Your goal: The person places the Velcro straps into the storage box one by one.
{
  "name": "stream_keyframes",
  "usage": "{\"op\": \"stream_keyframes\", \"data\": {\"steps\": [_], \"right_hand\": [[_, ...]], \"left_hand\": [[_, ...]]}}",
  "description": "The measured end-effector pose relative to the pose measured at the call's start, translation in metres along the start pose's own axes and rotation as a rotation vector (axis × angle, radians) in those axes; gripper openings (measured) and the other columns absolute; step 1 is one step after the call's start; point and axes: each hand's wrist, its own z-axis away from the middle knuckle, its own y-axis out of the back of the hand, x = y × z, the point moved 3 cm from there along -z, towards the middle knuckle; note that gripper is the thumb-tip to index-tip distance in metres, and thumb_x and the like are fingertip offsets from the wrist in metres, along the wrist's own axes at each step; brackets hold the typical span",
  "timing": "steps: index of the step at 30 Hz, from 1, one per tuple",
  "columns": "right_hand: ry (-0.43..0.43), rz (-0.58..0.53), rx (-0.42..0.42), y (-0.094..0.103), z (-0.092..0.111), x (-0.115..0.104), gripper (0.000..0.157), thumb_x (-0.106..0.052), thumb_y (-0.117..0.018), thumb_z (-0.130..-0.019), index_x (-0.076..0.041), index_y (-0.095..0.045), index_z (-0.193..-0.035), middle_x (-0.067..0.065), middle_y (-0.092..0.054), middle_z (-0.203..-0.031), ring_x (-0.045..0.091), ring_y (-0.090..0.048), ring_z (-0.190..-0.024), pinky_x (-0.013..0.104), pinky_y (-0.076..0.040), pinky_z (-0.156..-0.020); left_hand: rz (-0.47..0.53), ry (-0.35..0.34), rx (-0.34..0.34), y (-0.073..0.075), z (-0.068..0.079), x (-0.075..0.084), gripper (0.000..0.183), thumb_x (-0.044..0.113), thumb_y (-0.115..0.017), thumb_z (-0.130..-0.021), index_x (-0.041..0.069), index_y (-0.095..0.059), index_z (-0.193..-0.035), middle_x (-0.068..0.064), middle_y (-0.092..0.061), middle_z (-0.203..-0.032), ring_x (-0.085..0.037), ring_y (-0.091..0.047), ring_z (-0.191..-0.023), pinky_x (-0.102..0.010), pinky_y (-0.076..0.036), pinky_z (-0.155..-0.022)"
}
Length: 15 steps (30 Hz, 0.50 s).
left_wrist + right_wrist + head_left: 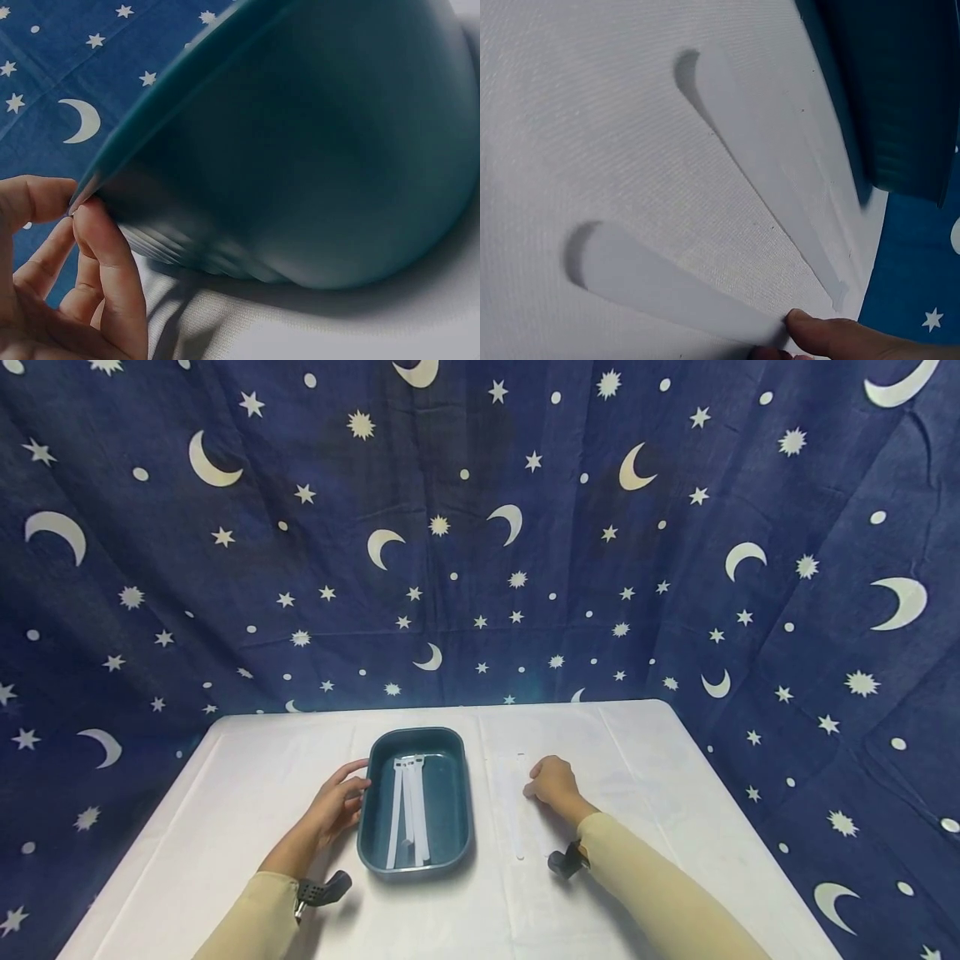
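Observation:
A dark teal plastic bin point(468, 810) stands on the table, with several white straps point(394, 818) lying lengthwise inside, their slotted heads at the far end. At its left side my left hand point(337, 806) pinches the rim between thumb and fingers, as the left wrist view shows. To the right of the bin, my right hand point(553, 783) has its fingers curled down at the table. In the right wrist view its thumb and fingertips pinch one end of a white strap point(660, 285) lying on the cloth. A second white strap point(772, 172) lies between that one and the bin.
A white cloth with fold creases covers the table point(630, 752). Behind it and along the right side hangs a dark blue curtain point(480, 560) with moons and stars. A small black camera point(326, 889) sits on the left wrist and another point(566, 860) on the right.

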Motion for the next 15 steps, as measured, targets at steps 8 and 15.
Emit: {"op": "stream_keyframes", "data": {"steps": [8,15], "right_hand": [[-0.008,-0.07,0.023,-0.0032,-0.0004,0.0049,0.021,-0.005,-0.079,-0.071,0.0,-0.068,-0.088,0.012,-0.067,-0.084,0.02,-0.062,-0.069,0.028,-0.052,-0.058],[-0.015,-0.115,0.029,-0.0048,0.001,0.0079,0.023,-0.003,-0.078,-0.07,0.0,-0.069,-0.09,0.013,-0.067,-0.087,0.022,-0.062,-0.07,0.028,-0.052,-0.058]], "left_hand": [[-0.002,0.001,0.005,0.0004,-0.0006,0.0013,0.057,0.022,-0.053,-0.094,0.021,-0.037,-0.149,-0.019,-0.049,-0.141,-0.014,-0.068,-0.097,-0.031,-0.057,-0.083],[-0.006,0.0,0.001,-0.0003,-0.0004,0.0001,0.057,0.022,-0.052,-0.095,0.021,-0.036,-0.149,-0.02,-0.046,-0.144,-0.015,-0.067,-0.099,-0.031,-0.057,-0.083]]}}
